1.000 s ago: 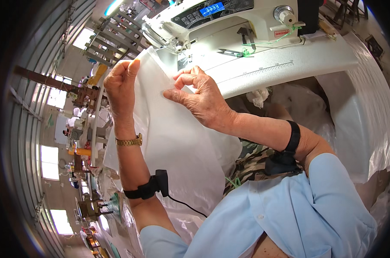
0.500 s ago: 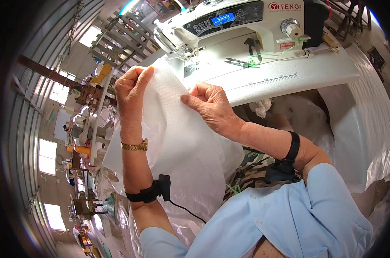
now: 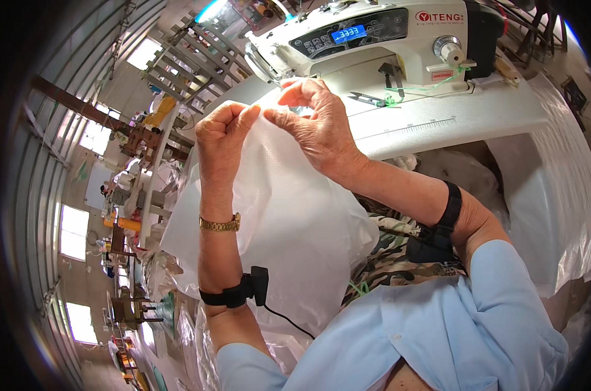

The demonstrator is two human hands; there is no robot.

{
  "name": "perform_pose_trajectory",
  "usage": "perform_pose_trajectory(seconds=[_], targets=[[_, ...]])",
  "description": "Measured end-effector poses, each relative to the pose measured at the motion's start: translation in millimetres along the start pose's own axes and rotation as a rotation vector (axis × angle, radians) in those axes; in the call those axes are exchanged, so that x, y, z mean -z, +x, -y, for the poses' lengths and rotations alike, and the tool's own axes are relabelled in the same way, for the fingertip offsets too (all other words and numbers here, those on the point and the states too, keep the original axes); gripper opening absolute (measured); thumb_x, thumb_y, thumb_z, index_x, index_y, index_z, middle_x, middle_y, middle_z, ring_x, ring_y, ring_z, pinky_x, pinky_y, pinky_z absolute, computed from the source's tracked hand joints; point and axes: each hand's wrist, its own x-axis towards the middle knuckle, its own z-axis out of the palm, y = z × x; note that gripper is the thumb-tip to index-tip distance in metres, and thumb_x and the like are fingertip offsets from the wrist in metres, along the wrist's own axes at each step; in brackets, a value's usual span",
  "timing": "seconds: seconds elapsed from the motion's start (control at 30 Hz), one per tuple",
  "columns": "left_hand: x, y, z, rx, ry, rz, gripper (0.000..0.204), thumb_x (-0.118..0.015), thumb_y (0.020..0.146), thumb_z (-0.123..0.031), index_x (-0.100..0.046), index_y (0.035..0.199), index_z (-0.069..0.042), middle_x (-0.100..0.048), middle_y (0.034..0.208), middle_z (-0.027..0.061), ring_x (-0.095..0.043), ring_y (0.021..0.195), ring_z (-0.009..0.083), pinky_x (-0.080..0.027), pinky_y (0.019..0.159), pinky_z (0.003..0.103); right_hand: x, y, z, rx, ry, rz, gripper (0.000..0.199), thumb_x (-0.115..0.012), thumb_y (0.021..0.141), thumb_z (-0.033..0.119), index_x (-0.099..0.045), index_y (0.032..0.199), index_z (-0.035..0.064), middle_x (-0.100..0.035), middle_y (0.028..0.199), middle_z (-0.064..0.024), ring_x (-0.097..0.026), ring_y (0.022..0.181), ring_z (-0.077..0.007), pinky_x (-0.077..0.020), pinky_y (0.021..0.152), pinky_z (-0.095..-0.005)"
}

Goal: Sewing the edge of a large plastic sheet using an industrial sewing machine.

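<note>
A white woven plastic sheet (image 3: 289, 215) hangs from my raised hands and spreads down over my lap. My left hand (image 3: 222, 140) is closed, with thumb and bent fingers pinching its top edge. Close beside it, my right hand (image 3: 321, 130) curls thumb and fingers round the same edge, the two thumbs nearly meeting. Exactly how the right fingertips grip the sheet is partly hidden by glare. Just beyond my hands stands a white sewing machine (image 3: 367, 55) with a lit blue display; my right hand covers its needle area.
On the machine bed (image 3: 465, 120) lie small thread snips (image 3: 368, 100) with green thread, near a printed ruler scale. More white sheeting (image 3: 536, 189) drapes at the right. A cluttered bench (image 3: 148, 176) and wooden racks (image 3: 191, 62) stand to the left.
My right hand has slid up along the sheet's edge to meet my left hand at the top. My left hand has shifted slightly right in the picture.
</note>
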Motion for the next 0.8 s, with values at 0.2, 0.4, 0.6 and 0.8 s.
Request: perform_pose_trajectory(seconds=[0.2,0.4,0.6,0.8], targets=[[-3,1,-2,-0.036,0.033,0.016,0.022,-0.075,0.09,-0.015,-0.064,0.077,-0.001,-0.044,0.065,-0.0103,-0.035,0.061,0.0,-0.025,0.052,0.018,2,-2,-9,-0.017,0.143,-0.042,0.025,-0.078,0.084,0.017,-0.062,0.09,-0.0016,-0.062,0.093,-0.0087,-0.059,0.084,-0.0145,-0.0501,0.074,-0.0296],[-2,-1,0,-0.034,-0.02,0.015,0.023,-0.075,0.09,-0.016,-0.065,0.078,0.0,-0.044,0.065,-0.0099,-0.035,0.061,0.0001,-0.025,0.052,0.018,-1,0,-3,-0.23,0.377,0.045,0.016,-0.071,0.09,0.011,-0.062,0.081,0.0018,-0.061,0.072,0.0011,-0.051,0.068,-0.0051,-0.0443,0.063,-0.0242],[1,1,-5,-0.078,0.088,0.072,0.022,-0.075,0.091,-0.017,-0.067,0.08,0.0,-0.046,0.065,-0.0091,-0.037,0.061,0.0002,-0.027,0.052,0.018,1,-3,-1,-0.262,0.441,0.045,0.018,-0.068,0.091,0.009,-0.059,0.077,0.0024,-0.06,0.07,0.0025,-0.047,0.065,-0.003,-0.0411,0.058,-0.0225],[0,7,-15,-0.043,0.136,0.148,0.024,-0.076,0.09,-0.02,-0.067,0.082,0.0,-0.047,0.065,-0.0084,-0.038,0.061,0.0005,-0.029,0.052,0.018,1,0,-3,-0.228,0.411,0.06,0.018,-0.067,0.092,0.009,-0.058,0.077,0.0027,-0.058,0.07,0.0026,-0.046,0.065,-0.0034,-0.041,0.058,-0.0229]])
